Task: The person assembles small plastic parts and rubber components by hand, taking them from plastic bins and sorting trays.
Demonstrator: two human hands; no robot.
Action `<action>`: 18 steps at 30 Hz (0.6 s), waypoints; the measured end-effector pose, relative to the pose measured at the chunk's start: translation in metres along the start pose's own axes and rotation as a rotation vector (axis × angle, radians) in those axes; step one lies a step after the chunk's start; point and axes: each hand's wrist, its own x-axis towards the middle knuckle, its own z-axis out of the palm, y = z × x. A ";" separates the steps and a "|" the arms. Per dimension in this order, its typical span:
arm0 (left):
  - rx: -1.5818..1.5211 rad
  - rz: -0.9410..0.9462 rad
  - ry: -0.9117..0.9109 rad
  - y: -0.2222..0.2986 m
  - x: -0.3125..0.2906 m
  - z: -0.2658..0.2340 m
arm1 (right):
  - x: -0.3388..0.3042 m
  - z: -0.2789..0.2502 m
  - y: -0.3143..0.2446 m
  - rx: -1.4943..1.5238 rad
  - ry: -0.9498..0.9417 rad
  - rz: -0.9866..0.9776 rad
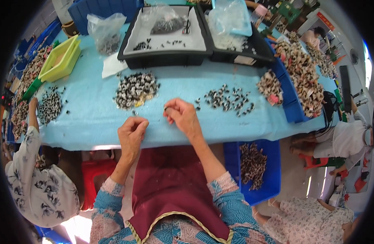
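My left hand [132,136] is over the near part of the blue-covered table, its thumb and fingers pressed together; whatever is in them is hidden. To its right, my right hand [183,118] pinches a small dark part [166,109] between thumb and fingertips. The hands are apart. Just beyond them lies a heap of small black and silver ring-shaped parts [136,90], with some yellowish pieces at its near edge. Right of my right hand, small black and white parts [229,99] are spread loosely.
At the back stand a black tray [166,61] with a white liner and another black tray [240,61] with bags. A blue bin [290,101] of beige-brown pieces stands right; a blue crate [272,175] sits below the table edge. At left, a co-worker's hand [33,105] is beside another heap [50,105].
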 end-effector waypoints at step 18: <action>-0.043 -0.050 0.045 -0.013 -0.010 -0.008 | -0.063 -0.071 -0.011 -0.755 0.201 -0.383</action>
